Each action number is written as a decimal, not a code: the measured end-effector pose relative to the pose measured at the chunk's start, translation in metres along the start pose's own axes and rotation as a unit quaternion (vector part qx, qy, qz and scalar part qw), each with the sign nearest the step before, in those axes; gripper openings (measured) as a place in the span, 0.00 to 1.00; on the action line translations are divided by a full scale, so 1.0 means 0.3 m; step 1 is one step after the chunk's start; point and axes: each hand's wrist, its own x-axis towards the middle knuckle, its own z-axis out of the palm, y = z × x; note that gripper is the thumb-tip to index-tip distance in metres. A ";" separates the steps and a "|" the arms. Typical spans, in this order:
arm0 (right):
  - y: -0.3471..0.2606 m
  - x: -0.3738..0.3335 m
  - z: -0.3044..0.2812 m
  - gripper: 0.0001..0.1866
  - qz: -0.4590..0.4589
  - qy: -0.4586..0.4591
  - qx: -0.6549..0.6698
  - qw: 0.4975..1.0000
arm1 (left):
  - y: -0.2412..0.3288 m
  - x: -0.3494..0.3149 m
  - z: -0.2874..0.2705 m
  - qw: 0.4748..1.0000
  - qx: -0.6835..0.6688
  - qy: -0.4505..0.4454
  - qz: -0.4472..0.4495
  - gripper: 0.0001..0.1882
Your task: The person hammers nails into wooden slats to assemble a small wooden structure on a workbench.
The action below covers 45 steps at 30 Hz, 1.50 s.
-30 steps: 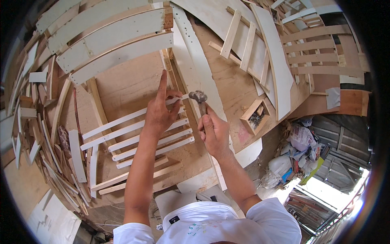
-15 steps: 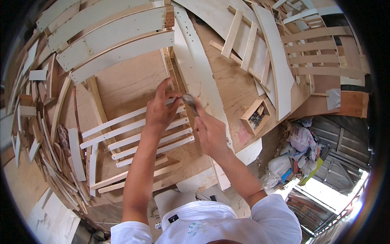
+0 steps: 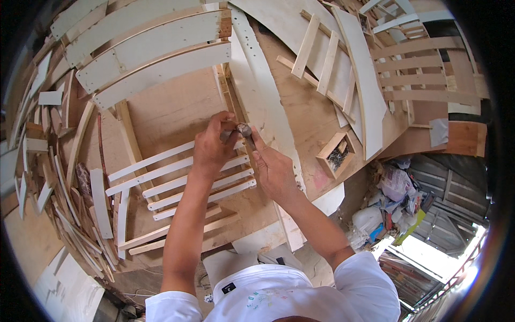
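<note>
My right hand (image 3: pixel 277 173) is wrapped round a hammer (image 3: pixel 244 130), its metal head close to my left fingertips. Fingers bent and drawn together, my left hand (image 3: pixel 209 147) sits just left of the hammer head; whatever it pinches is too small to make out. Beneath both hands lies a wooden frame with several narrow white slats (image 3: pixel 169 176), their right ends near the hammer. A wooden rail (image 3: pixel 230 96) runs away from me beyond the hands.
Wide curved white slats (image 3: pixel 161 70) form a panel at the far left. Offcuts (image 3: pixel 70 214) pile up along the left side. A small wooden box (image 3: pixel 336 154) of metal fasteners stands to the right, near a slatted frame (image 3: pixel 324 61). Plastic bags (image 3: pixel 370 219) lie below the table edge.
My left index finger, raised before, has curled down toward the hammer head. The hammer and my right hand have shifted slightly left.
</note>
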 end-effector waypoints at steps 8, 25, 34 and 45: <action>0.005 -0.035 0.001 0.31 0.020 0.041 0.022 0.999 | 0.006 -0.010 0.005 1.000 0.019 0.003 0.007 0.19; -0.018 -0.078 -0.027 0.26 0.095 0.038 0.139 0.985 | 0.009 0.034 -0.043 0.997 -0.031 -0.064 -0.012 0.42; -0.081 -0.076 -0.036 0.29 0.019 0.076 0.061 0.995 | 0.007 0.025 -0.040 0.998 -0.029 -0.059 0.000 0.47; 0.010 -0.084 0.048 0.29 0.027 0.044 0.013 0.999 | 0.017 0.030 -0.045 0.995 -0.021 -0.091 -0.022 0.58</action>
